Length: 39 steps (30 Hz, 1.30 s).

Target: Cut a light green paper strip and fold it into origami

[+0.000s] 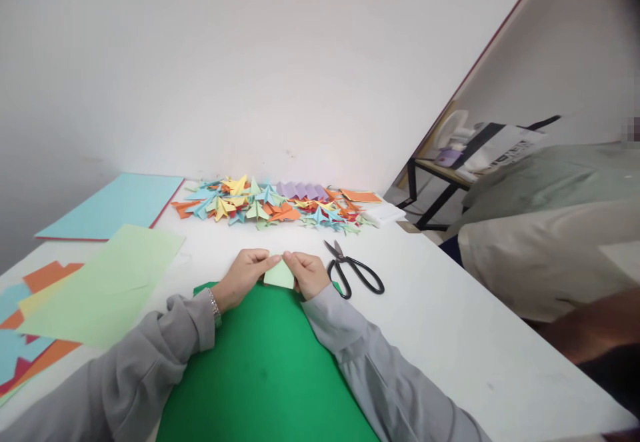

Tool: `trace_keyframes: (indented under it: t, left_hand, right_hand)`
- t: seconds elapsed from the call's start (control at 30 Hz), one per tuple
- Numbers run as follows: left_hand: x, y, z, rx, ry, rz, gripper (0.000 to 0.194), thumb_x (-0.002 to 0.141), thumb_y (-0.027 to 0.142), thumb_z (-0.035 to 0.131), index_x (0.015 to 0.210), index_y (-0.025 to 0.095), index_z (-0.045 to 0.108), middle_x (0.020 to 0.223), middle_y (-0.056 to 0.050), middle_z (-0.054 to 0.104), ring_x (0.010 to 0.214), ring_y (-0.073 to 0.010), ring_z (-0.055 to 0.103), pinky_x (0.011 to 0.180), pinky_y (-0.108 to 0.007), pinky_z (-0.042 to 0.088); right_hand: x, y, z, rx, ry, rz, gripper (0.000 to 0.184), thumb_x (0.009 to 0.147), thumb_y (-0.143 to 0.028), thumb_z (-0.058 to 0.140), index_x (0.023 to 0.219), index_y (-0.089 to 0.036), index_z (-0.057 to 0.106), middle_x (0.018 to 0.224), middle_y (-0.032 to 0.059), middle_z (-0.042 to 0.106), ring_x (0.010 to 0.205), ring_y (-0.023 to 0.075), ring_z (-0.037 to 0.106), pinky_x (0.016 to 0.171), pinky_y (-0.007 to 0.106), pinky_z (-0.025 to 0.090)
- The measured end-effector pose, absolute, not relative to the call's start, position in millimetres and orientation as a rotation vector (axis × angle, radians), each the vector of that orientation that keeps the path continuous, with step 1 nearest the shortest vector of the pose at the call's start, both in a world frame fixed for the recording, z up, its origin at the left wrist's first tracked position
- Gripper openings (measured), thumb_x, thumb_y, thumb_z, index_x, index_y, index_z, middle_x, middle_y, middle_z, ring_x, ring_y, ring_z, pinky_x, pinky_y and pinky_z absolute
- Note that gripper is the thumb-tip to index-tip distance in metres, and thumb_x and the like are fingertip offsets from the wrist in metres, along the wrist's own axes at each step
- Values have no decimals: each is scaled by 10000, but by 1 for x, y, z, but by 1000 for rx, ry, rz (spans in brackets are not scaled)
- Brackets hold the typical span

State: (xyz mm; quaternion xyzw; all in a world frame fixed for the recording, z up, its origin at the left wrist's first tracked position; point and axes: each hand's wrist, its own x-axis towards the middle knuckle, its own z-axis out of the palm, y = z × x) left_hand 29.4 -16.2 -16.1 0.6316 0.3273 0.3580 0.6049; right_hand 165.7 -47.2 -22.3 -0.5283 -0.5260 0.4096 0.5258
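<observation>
The left hand (243, 277) and right hand (309, 274) both pinch a small light-green paper piece (280, 274) between thumb and fingers, holding it just above the far end of a green sheet (255, 369) that reaches the desk's (430, 322) near edge. Black-handled scissors (353, 270), blades parted, lie beside the right hand, and folded paper shapes (260, 205), planes by the look of them, crowd along the desk's far edge. A large light-green sheet (113, 282) overlaps coloured paper scraps (45, 279) toward the left edge.
</observation>
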Motion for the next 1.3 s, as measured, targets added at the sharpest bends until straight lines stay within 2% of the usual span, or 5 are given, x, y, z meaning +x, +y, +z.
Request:
trace_keyframes:
  t: [0.2,0.43,0.73,1.03,1.3]
  left_hand:
    - [27,-18,-14,1528,763,788,373,700,449,526,501,136,487,435,17,471,431,-84,428,468,-219,341]
    - [26,-17,-16,1459,751,789,356,731,432,490,551,126,509,456,10,481,433,-86,435,462,-220,346]
    - [26,-19,-12,1602,773,773,318,700,388,546,518,131,497,446,19,488,442,-84,440,484,-220,349]
    - [27,-19,-12,1553,784,782,259,683,369,562,588,131,522,442,29,484,432,-89,446,469,-221,348]
    - [29,-18,-12,1565,812,792,263,669,364,576,565,138,493,435,37,476,421,-81,436,464,-213,334]
  right_hand:
    - [171,-44,-24,-1304,-1187,900,494,668,-586,500,393,-186,410,266,-63,356,267,59,308,296,208,196]
    - [171,-44,-26,-1227,-1207,1101,406,609,-539,599,514,-150,529,327,-51,449,253,54,350,263,179,228]
    - [170,-46,-23,-1209,-1219,1053,335,623,-464,623,556,-141,561,343,-53,449,279,50,361,273,170,246]
    - [169,-46,-22,-1202,-1247,1049,366,606,-495,620,565,-138,553,344,-55,437,281,52,355,277,175,244]
    - [170,-47,-23,-1208,-1230,1027,355,621,-487,617,566,-143,552,354,-60,441,289,53,362,285,174,257]
